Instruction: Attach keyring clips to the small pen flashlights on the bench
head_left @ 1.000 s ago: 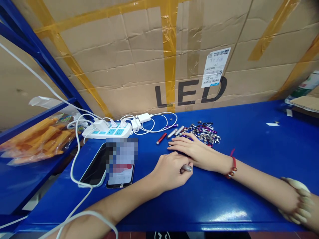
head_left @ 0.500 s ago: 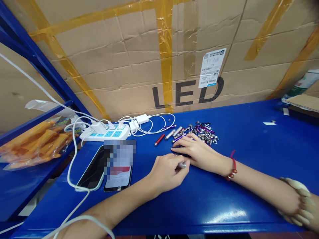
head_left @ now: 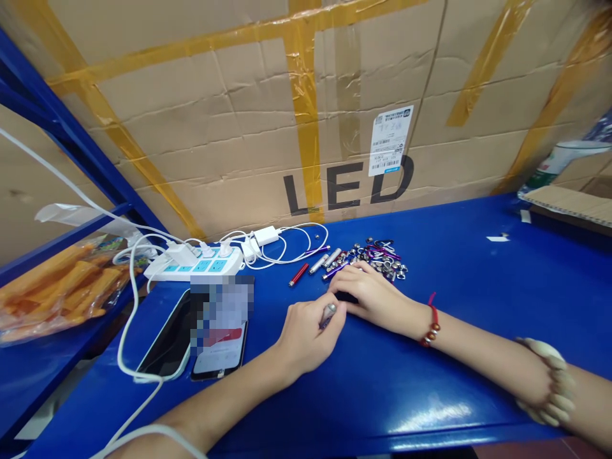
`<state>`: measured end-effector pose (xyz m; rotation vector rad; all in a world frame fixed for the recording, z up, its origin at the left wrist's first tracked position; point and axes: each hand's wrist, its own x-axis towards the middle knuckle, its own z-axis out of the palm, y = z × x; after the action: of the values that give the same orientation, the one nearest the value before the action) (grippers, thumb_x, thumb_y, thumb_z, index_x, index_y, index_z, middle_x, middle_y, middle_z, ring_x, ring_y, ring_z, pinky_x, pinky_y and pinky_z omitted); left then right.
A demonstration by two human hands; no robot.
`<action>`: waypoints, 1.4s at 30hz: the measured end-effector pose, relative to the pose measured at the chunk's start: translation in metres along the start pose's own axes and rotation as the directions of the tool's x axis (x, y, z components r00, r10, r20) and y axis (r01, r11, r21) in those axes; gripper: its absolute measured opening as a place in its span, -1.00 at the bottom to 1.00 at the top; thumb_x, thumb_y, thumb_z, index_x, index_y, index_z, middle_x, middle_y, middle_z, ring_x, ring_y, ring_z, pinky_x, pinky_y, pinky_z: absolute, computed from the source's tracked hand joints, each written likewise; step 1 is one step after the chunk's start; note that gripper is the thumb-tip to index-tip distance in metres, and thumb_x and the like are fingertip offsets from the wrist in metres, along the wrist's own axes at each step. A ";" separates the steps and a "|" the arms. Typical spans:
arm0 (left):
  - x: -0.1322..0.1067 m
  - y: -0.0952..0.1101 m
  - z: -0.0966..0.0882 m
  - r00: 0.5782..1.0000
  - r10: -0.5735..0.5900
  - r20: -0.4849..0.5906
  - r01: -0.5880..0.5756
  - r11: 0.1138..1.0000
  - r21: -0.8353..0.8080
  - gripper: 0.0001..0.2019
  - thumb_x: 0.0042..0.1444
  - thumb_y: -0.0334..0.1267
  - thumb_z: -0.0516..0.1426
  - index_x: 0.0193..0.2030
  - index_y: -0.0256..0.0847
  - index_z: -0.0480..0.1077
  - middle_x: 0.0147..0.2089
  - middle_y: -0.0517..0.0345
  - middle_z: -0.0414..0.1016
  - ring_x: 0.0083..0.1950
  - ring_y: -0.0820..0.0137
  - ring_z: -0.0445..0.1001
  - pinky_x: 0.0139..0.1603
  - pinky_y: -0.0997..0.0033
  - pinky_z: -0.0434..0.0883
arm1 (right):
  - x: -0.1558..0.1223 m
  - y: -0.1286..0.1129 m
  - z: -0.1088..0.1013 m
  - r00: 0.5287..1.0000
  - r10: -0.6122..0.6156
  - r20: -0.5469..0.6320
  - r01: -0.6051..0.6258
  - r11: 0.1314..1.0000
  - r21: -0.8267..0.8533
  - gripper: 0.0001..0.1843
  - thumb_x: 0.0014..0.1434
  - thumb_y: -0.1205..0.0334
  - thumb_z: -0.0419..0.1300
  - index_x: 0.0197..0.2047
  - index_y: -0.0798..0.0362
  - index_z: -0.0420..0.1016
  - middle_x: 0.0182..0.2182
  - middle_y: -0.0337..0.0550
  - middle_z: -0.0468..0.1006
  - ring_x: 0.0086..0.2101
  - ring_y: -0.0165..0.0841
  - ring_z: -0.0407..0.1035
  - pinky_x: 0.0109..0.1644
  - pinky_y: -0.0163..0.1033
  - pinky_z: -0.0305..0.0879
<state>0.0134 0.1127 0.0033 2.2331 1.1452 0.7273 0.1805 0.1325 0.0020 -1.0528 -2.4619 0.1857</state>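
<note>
My left hand [head_left: 306, 333] is closed in a pinch on a small silver cylinder [head_left: 328, 313] just above the blue table [head_left: 478, 299]. My right hand [head_left: 371, 294] rests palm down right beside it, fingers loosely arched with the tips on the table and a dark gap beneath; nothing shows in its grip. It wears a red bracelet [head_left: 431, 324]. Just beyond the right hand lies a pile of small metal parts [head_left: 380, 254]. A red cylinder [head_left: 298, 274] and two silver ones [head_left: 325, 260] lie to the pile's left.
A white power strip [head_left: 191, 268] with chargers and white cables sits at the back left. Two phones [head_left: 215, 347] lie in front of it. A taped cardboard box marked LED [head_left: 344, 127] walls the back. Orange packets [head_left: 52, 287] fill the left shelf.
My left hand has turned the silver cylinder from pointing right to pointing up and away. My right hand went from flat to arched and drew back slightly. The view shifted a little.
</note>
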 end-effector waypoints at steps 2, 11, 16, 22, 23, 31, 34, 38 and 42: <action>0.001 0.000 0.000 0.999 -0.029 -0.019 0.029 1.000 -0.004 -0.70 0.17 -0.16 -0.09 -0.55 -0.23 0.05 -0.64 0.35 -0.03 -0.60 0.58 -0.04 -0.53 0.52 -0.03 | 0.000 0.001 0.001 1.000 -0.008 -0.018 0.007 0.999 -0.036 -0.91 0.16 0.26 0.13 -0.30 0.08 0.42 -0.32 -0.17 0.48 -0.24 -0.32 0.31 -0.09 -0.14 0.06; 0.003 -0.003 0.001 0.995 -0.082 -0.065 0.082 0.997 -0.008 -0.70 0.19 -0.15 -0.12 -0.53 -0.21 0.05 -0.63 0.35 -0.03 -0.59 0.56 -0.02 -0.51 0.51 -0.03 | 0.001 -0.005 -0.010 0.858 0.065 -0.510 0.037 0.982 0.188 -0.89 0.17 0.29 0.12 -0.23 0.07 0.45 -0.30 -0.17 0.51 -0.25 -0.38 0.36 -0.12 -0.23 0.28; 0.003 -0.004 0.001 0.993 -0.097 -0.069 0.099 0.995 0.026 -0.81 0.15 -0.21 -0.10 -0.36 -0.19 0.26 -0.61 0.32 0.18 -0.58 0.53 0.12 -0.50 0.52 0.03 | -0.001 -0.019 -0.010 0.864 -0.026 -0.503 0.206 0.930 0.305 -0.90 0.12 0.35 0.16 -0.27 0.08 0.48 -0.30 -0.13 0.47 -0.25 -0.40 0.36 -0.16 -0.27 0.36; 0.002 -0.002 -0.001 0.993 -0.117 -0.035 0.119 0.988 0.094 -0.79 0.12 -0.21 -0.10 -0.28 -0.18 0.31 -0.49 0.21 0.41 -0.52 0.44 0.33 -0.42 0.50 0.15 | -0.002 -0.017 -0.005 0.889 -0.077 -0.451 0.242 0.916 0.320 -0.93 0.09 0.34 0.20 -0.31 0.10 0.49 -0.29 -0.11 0.42 -0.24 -0.41 0.35 -0.17 -0.27 0.36; 0.002 -0.002 -0.001 0.992 -0.121 -0.034 0.124 0.987 0.099 -0.78 0.11 -0.20 -0.11 -0.27 -0.18 0.31 -0.49 0.20 0.42 -0.50 0.42 0.35 -0.41 0.49 0.16 | -0.002 -0.016 -0.005 0.890 -0.090 -0.446 0.248 0.918 0.310 -0.93 0.09 0.34 0.19 -0.31 0.11 0.49 -0.29 -0.10 0.42 -0.24 -0.41 0.35 -0.17 -0.28 0.35; 0.003 -0.007 0.000 0.995 -0.089 -0.054 0.090 0.996 0.019 -0.83 0.10 -0.24 -0.10 -0.29 -0.18 0.27 -0.45 0.20 0.42 -0.35 0.36 0.42 -0.35 0.48 0.21 | -0.003 -0.021 -0.009 0.888 -0.218 -0.406 0.286 0.951 0.115 -0.87 0.14 0.34 0.11 -0.28 0.14 0.49 -0.26 -0.06 0.46 -0.26 -0.39 0.34 -0.21 -0.26 0.33; 0.004 -0.004 0.000 0.991 -0.108 -0.077 0.111 0.993 0.041 -0.82 0.14 -0.19 -0.11 -0.33 -0.18 0.25 -0.52 0.26 0.34 -0.44 0.43 0.35 -0.40 0.50 0.15 | -0.002 -0.016 -0.015 0.889 -0.218 -0.403 0.254 0.966 0.038 -0.83 0.16 0.31 0.09 -0.23 0.12 0.48 -0.24 -0.07 0.47 -0.23 -0.38 0.34 -0.17 -0.25 0.33; 0.004 0.002 -0.001 0.985 -0.151 -0.079 0.157 0.985 0.076 -0.76 0.19 -0.15 -0.15 -0.43 -0.18 0.17 -0.60 0.34 0.13 -0.57 0.52 0.16 -0.49 0.51 0.04 | 0.001 0.007 -0.032 0.900 -0.055 -0.432 -0.005 0.991 -0.136 -0.80 0.17 0.26 0.05 -0.24 0.08 0.49 -0.25 -0.11 0.48 -0.25 -0.36 0.35 -0.19 -0.24 0.32; 0.004 0.004 -0.002 0.988 -0.143 -0.064 0.147 0.988 0.052 -0.75 0.20 -0.15 -0.15 -0.46 -0.18 0.11 -0.60 0.35 0.05 -0.58 0.54 0.09 -0.50 0.52 0.02 | -0.001 0.039 -0.049 0.856 0.224 -0.466 -0.360 0.905 -0.226 -0.80 0.13 0.27 0.07 -0.25 0.03 0.51 -0.19 -0.13 0.47 -0.17 -0.30 0.34 -0.26 -0.27 0.30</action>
<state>0.0160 0.1146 0.0083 2.1593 1.3575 0.7141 0.2289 0.1570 0.0333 -1.4304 -1.9529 -0.3191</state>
